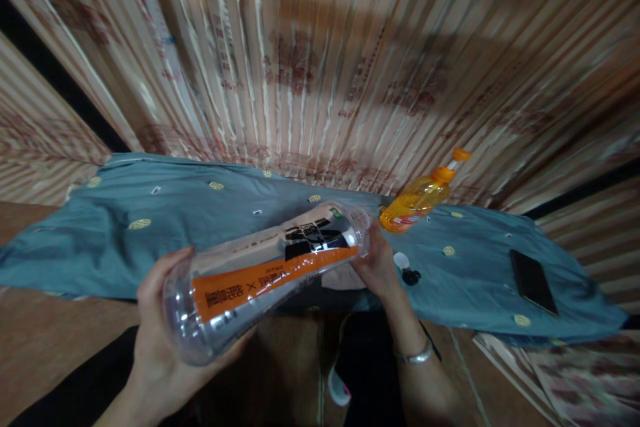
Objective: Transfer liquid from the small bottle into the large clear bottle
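Clear plastic bottle (265, 273), large and smooth-walled, empty, with a ribbed rounded base and a glossy orange-and-black label band running along its length. Lying on its side, in the air just in front of the grey-blue cloth (150, 227), base toward the camera, neck pointing away.

Left hand (160, 340) cupped under and around the base, fingers curled wide about the rounded end, thumb up on the near wall. Right hand (377, 267) at the neck end, fingers closed about the mouth rim; exact grip there partly hidden by the bottle.

Beyond the bottle's neck, on the cloth: an orange pump-top bottle (417, 199) of translucent plastic, tipped over. Just right of the neck, a small white round cap (401, 259) and a little black object (411, 275) touching it. Well right of the bottle, a flat dark phone (533, 280). Silver bangle (415, 355) on the right wrist.
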{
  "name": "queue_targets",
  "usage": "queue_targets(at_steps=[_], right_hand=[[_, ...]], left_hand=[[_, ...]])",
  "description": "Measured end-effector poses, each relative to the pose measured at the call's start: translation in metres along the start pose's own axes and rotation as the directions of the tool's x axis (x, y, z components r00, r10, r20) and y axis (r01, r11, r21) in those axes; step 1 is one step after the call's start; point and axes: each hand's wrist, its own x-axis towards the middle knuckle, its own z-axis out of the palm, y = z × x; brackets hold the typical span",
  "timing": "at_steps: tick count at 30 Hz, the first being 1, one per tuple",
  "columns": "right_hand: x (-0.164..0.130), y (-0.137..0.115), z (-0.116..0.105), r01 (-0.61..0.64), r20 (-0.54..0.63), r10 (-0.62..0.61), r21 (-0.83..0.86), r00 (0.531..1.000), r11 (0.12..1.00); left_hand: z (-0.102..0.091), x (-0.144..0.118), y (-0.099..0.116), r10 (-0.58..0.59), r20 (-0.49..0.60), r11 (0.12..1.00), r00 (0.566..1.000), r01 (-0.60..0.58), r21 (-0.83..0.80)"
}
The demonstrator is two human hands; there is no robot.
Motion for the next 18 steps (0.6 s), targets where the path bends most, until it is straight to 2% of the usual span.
queue_targets(at_steps=[4,10,15,18], right_hand=[[0.001,0.000,-0.001,0.014,0.002,-0.014,-0.009,1.000,1.000],[0.002,-0.002,-0.001,0.003,0.007,-0.003,0.006,1.000,1.000],[0.002,-0.003,-0.001,0.003,0.007,-0.003,-0.009,1.000,1.000],[0.002,-0.003,-0.002,0.003,0.007,-0.003,-0.012,1.000,1.000]], left_hand=[[0.001,0.006,0.002,0.061,0.019,0.998,0.998,-0.061,0.011],[0.003,0.006,0.005,0.038,0.013,0.999,0.999,-0.037,-0.013],[0.006,-0.002,0.006,-0.038,-0.046,0.998,0.998,0.036,-0.044],[0.004,-0.002,0.005,-0.141,-0.073,0.985,0.987,0.132,-0.113]])
